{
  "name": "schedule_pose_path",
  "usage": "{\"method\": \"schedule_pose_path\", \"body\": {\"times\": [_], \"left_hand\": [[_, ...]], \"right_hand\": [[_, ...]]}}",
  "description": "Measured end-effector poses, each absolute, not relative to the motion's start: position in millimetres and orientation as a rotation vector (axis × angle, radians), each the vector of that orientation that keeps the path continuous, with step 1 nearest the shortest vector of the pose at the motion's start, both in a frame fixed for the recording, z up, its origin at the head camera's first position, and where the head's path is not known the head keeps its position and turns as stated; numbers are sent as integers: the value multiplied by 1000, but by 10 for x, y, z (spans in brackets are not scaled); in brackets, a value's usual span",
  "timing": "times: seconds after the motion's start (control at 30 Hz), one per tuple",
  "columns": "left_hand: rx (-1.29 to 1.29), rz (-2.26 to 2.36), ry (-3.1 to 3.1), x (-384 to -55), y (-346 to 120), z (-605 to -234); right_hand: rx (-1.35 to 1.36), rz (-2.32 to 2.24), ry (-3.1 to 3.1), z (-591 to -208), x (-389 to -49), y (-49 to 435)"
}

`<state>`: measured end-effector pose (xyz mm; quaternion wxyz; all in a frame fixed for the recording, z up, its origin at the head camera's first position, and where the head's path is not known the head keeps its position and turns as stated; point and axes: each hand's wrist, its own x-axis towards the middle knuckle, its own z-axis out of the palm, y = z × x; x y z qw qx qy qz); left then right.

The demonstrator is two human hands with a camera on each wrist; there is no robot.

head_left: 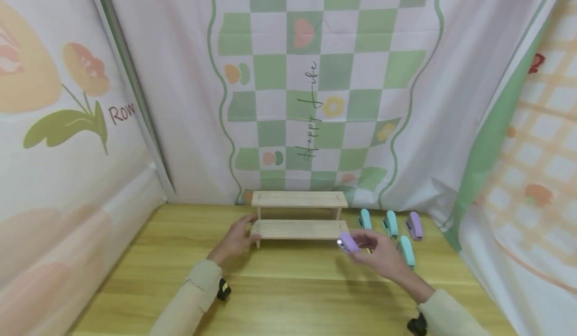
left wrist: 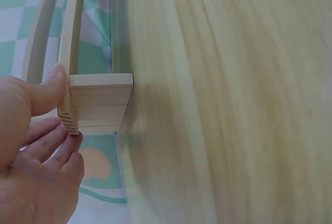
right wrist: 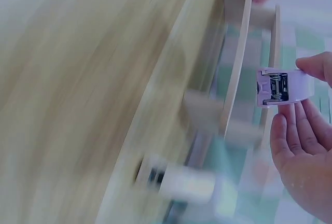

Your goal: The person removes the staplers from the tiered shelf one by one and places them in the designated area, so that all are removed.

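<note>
A two-tier wooden rack [head_left: 299, 229] stands at the back of the table. My left hand [head_left: 235, 239] holds the left end of its lower board [left wrist: 68, 68], thumb on one face and fingers at the other. In my right hand [head_left: 380, 253], a small purple stapler [head_left: 348, 243] is pinched between thumb and fingers. It is off the table, near the right end of the lower board. The right wrist view shows the stapler's [right wrist: 282, 87] open-looking end with dark metal parts inside.
Right of the rack are several more staplers: teal ones [head_left: 365, 219] [head_left: 390, 223], another teal stapler [head_left: 407, 252] partly behind my right hand, and a purple one [head_left: 413, 226]. A patterned curtain [head_left: 306, 100] hangs behind the wood-grain table [head_left: 288, 301].
</note>
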<state>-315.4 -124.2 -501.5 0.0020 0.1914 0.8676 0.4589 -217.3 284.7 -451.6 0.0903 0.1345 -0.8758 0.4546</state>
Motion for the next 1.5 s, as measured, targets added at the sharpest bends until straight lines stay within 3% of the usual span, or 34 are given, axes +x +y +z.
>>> {"method": "schedule_pose_path", "body": {"times": [0.23,0.67,1.5], "left_hand": [[581,1431,2728,-3151,-1223,-5015],[591,1449,2737,-3181,-1242,-5034],[612,1458,2739,-3159,-1231,-5006]], "right_hand": [[337,1148,-2624,-4401,-2024,3642],[-47,955,-2753,-4459,-2167,4932],[-331,1136,-2805,-4955,-2219,4959]]}}
